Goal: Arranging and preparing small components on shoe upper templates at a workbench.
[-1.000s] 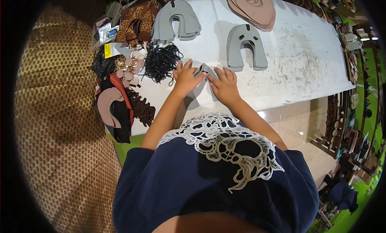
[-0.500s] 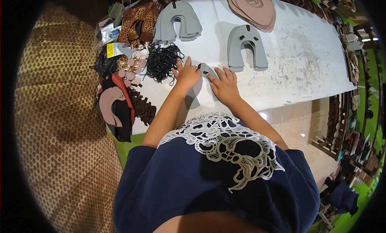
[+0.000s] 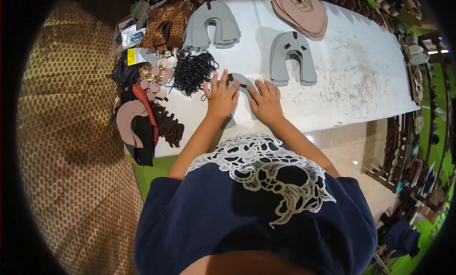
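Observation:
On the table in front of me lies a grey U-shaped cut piece [image 3: 243, 81], partly hidden by my hands. Two small dark brown tabs [image 3: 231, 77] show on its curved top. My left hand [image 3: 221, 100] rests flat over the piece's left arm, fingers spread, its fingertips close to one tab. Over the right side lies my right hand [image 3: 267, 104], fingers stretched out and a fingertip beside the second tab. A stack of matching grey pieces [image 3: 280, 61], its top one bearing several brown tabs, sits just beyond my right hand.
A tangle of black beaded strands [image 3: 194, 71] lies left of my left hand. Behind it are another grey stack [image 3: 213, 11] and leopard-print pieces [image 3: 164, 25]. Pink cut pieces [image 3: 304, 14] sit at the far side. Dark brown strips [image 3: 168, 128] lie near left. Shelves [image 3: 398, 151] stand at right.
My left hand has spread its fingers and shifted slightly, uncovering more of the left brown tab. The right hand has barely moved. The view has shifted a little.

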The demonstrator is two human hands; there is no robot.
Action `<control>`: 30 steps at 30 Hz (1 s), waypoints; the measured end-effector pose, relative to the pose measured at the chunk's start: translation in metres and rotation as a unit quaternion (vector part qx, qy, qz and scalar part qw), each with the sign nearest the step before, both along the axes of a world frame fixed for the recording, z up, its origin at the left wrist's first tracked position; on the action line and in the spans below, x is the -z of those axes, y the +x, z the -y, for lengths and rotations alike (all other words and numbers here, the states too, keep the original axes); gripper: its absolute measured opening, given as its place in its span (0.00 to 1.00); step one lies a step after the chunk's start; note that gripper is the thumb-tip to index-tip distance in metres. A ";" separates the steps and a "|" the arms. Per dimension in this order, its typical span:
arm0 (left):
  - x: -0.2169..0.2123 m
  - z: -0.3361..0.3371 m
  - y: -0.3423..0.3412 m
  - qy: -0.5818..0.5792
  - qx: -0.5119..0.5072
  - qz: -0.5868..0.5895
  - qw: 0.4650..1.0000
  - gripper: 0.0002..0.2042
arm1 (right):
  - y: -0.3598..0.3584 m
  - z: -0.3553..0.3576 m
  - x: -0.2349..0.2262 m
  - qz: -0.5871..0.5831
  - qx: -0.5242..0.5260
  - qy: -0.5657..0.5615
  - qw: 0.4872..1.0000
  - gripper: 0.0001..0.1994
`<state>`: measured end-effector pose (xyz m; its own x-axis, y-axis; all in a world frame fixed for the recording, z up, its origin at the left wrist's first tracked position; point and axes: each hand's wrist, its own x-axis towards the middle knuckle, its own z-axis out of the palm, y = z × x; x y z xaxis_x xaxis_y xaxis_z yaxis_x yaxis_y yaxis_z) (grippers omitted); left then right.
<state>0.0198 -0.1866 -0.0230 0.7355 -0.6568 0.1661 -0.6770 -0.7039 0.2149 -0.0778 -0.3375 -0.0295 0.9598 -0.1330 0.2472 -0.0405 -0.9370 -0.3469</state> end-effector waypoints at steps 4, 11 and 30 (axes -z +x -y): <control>0.009 -0.002 -0.011 0.001 -0.023 -0.010 1.000 0.20 | 0.003 -0.001 0.003 -0.007 -0.005 -0.021 1.000 0.21; 0.013 -0.006 -0.017 -0.005 -0.034 -0.017 0.999 0.22 | 0.003 -0.003 0.004 0.001 -0.011 -0.052 0.999 0.21; -0.026 -0.120 -0.033 -0.025 -0.241 -0.010 0.970 0.14 | 0.047 -0.076 -0.018 -0.004 -0.193 0.040 0.980 0.15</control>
<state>-0.0136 -0.0665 0.0030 0.9586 -0.2268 0.1722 -0.2670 -0.9260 0.2670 -0.0311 -0.2616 -0.0115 0.9445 0.2208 0.2432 0.3079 -0.8529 -0.4216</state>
